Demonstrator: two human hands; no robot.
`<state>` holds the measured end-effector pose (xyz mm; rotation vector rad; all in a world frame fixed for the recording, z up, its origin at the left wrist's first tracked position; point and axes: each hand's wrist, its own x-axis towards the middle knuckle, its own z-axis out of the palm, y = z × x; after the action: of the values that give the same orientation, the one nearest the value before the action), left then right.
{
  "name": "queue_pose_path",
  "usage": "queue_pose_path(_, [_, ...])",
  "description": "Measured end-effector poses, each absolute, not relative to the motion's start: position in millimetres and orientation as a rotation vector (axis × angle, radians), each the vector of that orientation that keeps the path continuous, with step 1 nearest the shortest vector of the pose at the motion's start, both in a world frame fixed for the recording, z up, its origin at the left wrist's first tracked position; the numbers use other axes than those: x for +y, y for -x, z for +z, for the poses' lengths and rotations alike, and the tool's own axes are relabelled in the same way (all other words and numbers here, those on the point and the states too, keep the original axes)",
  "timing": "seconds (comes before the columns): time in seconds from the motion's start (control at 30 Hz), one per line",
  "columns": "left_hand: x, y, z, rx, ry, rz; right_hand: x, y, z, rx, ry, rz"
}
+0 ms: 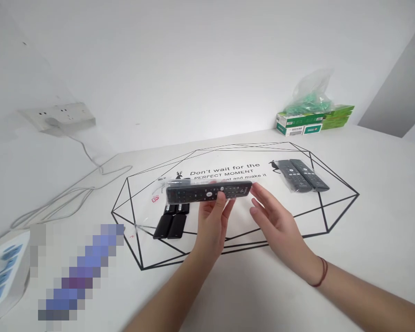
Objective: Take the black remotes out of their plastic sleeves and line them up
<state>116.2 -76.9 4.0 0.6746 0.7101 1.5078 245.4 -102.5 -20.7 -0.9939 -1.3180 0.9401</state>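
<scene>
My left hand (212,221) grips a black remote control (193,192), thumb on its button face and fingers behind it. The remote is held level above the table, its buttons towards me, and clear plastic shows along its upper edge. My right hand (275,216) is open, with its fingertips at or very near the remote's right end; I cannot tell whether they touch. Below the remote's left half lie two black, flat pieces (170,226) side by side, their upper parts partly hidden by it. To the right, two more black remotes (304,175) rest in clear plastic.
A white table (376,221) carries a printed mat design. Green and white boxes (299,123) with a plastic bag (311,97) on top stand at the back right. A cable (86,186) runs from the wall socket (60,116). A white box (7,281) and a blurred-out patch (86,272) are front left.
</scene>
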Motion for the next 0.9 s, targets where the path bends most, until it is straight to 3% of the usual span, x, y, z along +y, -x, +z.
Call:
queue_pose_path(0.37, [-75.8, -112.0, -2.3, 0.61, -0.746, 1.171, -92.5, -255.0, -9.9, -1.183, 0.966, 0.981])
queue_pose_path(0.63, [-75.4, -109.6, 4.1, 0.555, -0.565, 1.11, -98.0, -258.2, -16.0, -1.761, 0.856, 0.164])
queue_pose_path(0.9, [-76.1, -103.1, 10.7, 0.5, -0.526, 1.158, -99.3, -256.3, -16.7, -2.007, 0.758, -0.156])
